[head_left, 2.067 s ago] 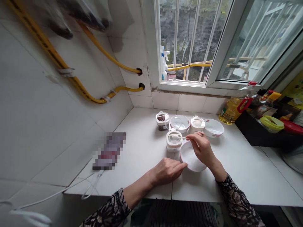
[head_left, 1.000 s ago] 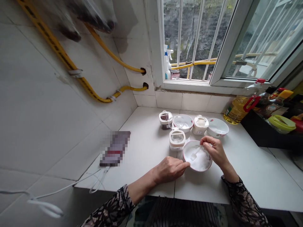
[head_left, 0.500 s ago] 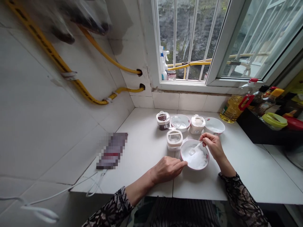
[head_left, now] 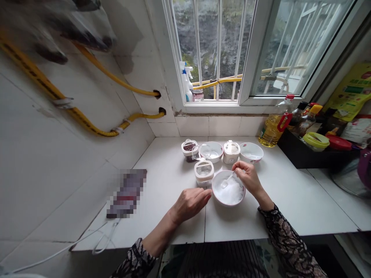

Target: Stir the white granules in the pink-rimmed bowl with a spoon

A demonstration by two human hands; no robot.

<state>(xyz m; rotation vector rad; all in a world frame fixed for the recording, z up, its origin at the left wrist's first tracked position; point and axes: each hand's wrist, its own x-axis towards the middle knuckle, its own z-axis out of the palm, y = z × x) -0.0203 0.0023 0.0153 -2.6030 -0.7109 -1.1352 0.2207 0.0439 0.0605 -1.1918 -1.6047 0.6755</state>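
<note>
A bowl of white granules [head_left: 228,197] stands on the counter in front of me. My right hand [head_left: 248,178], over its right rim, pinches a small white spoon [head_left: 226,183] whose scoop dips down to the granules. On the other side, my left hand [head_left: 189,203] rests by the bowl's left edge, fingers stretched out together and holding nothing; I cannot tell whether the tips touch the rim. Just behind it is a clear container with its lid raised [head_left: 204,174], holding some white stuff.
Farther back stand a jar of dark red bits [head_left: 189,151], a white bowl [head_left: 216,156], a lidded container [head_left: 231,152] and another bowl [head_left: 251,153]. An oil bottle [head_left: 271,129] and a black condiment box [head_left: 298,156] are at right. A blurred dark object [head_left: 127,195] with a cable lies left.
My left hand has let go of the bowl's rim and drawn slightly left. My right hand still holds the spoon in the bowl. The view has turned a little to the right.
</note>
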